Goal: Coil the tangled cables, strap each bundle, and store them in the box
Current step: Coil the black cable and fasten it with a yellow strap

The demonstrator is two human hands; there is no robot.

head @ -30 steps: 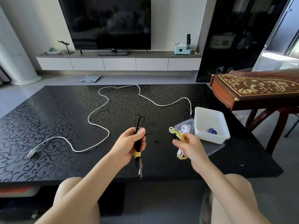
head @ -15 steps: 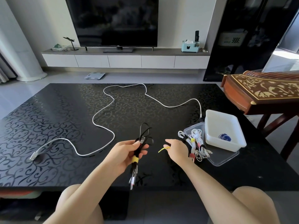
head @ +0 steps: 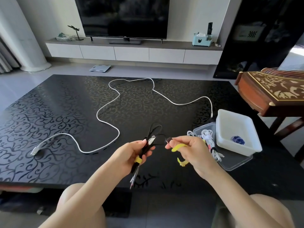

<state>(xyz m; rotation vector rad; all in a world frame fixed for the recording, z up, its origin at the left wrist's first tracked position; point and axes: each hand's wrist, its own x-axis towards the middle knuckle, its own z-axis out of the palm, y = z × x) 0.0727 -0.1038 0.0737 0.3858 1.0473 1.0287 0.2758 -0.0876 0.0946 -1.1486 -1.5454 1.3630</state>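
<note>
My left hand [head: 131, 153] grips a coiled black cable bundle [head: 152, 134] with a yellow strap around it; its plugs hang below the hand. My right hand [head: 190, 148] pinches the black cable's loose plug end between thumb and forefinger and holds a yellow strap [head: 178, 147] in its fingers. A long white cable [head: 107, 105] lies uncoiled across the black table [head: 49, 129]. A strapped white cable bundle [head: 209, 137] rests on a clear lid [head: 233, 162]. The white box [head: 236, 129] stands at the right with a blue thing inside.
A carved wooden instrument [head: 271, 91] on a stand juts in beside the table's right edge. Beyond the table are a TV console [head: 131, 50] and a scale on the floor. My knees sit under the near table edge.
My right hand has left the white bundle on the lid, picked up a yellow strap and moved left to pinch the black cable's loose end. The left hand kept hold of the black bundle.
</note>
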